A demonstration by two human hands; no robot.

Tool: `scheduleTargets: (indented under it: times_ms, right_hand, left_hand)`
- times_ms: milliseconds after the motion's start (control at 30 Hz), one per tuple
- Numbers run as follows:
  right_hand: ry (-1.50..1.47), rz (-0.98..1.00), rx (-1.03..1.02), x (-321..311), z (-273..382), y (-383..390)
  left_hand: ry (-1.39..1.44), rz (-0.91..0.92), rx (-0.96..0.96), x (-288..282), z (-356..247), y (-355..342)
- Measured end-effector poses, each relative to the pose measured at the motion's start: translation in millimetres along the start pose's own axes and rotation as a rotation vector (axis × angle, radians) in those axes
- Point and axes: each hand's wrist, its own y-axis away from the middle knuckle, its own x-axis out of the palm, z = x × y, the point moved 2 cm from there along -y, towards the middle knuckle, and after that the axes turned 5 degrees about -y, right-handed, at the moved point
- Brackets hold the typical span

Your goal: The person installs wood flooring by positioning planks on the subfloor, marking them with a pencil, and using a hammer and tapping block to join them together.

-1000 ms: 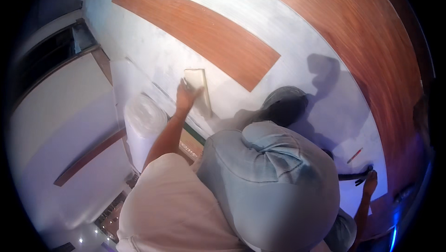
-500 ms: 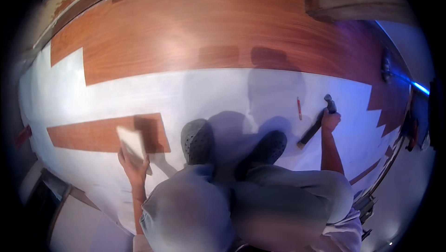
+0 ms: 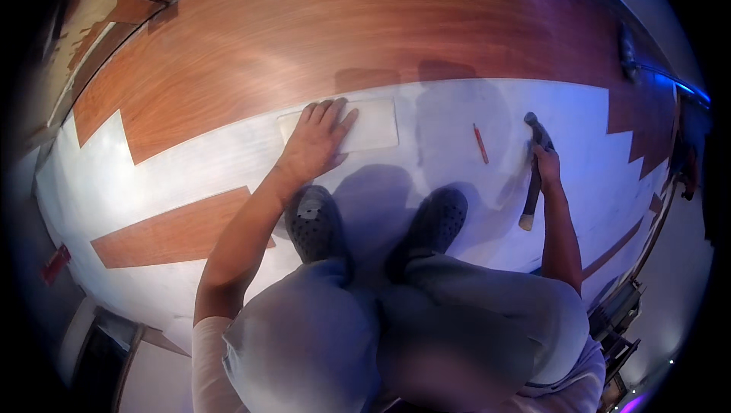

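Observation:
My left hand lies palm down on a pale cream rectangular block, fingers apart, beside the edge of the laid wood-look flooring. The block rests flat on the white underlay. My right hand is closed round a dark hammer, whose head points toward the flooring. A red pencil lies on the underlay just left of the hammer. My feet in dark perforated clogs are between my arms.
A loose wood-look plank lies at the lower left of the underlay. The flooring ends in stepped edges at both sides. A dark tool and a blue light strip are at the upper right. Dark furniture stands at the lower right.
My view has turned toward the laid flooring. My left hand has moved the cream block up and right from over the loose plank to the flooring's edge. The hammer is more upright.

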Motion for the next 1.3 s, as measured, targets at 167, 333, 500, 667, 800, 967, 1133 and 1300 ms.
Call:
scheduleTargets:
  times_ms: [167,333,500,667,800,967,1133,1300]
  right_hand:
    - [-0.249,0.121,-0.085,23,52,68]
    - [0.226,0.281,-0.261,58,101,126]
    - [0.574,0.649,-0.800,114,108,173]
    - [0.752,0.708,-1.259,184,53,182]
    - [0.914,0.697,-1.543,208,49,203]
    - [0.911,0.772,-1.575,224,82,206]
    - [0.897,0.792,-1.416,247,89,195]
    - [0.968,0.832,-1.418,252,78,201]
  left_hand:
    - [-0.020,-0.076,-0.015,10,-4,-12]
    - [0.025,-0.055,-0.018,9,2,-14]
    - [-0.013,-0.149,-0.111,10,24,-21]
    - [-0.170,-0.260,-0.196,18,43,-43]
    - [-0.154,-0.250,-0.184,18,41,-47]
    - [-0.155,-0.267,-0.182,13,41,-44]
    - [-0.146,-0.293,-0.168,11,43,-46]
    - [-0.139,-0.305,-0.161,11,44,-48]
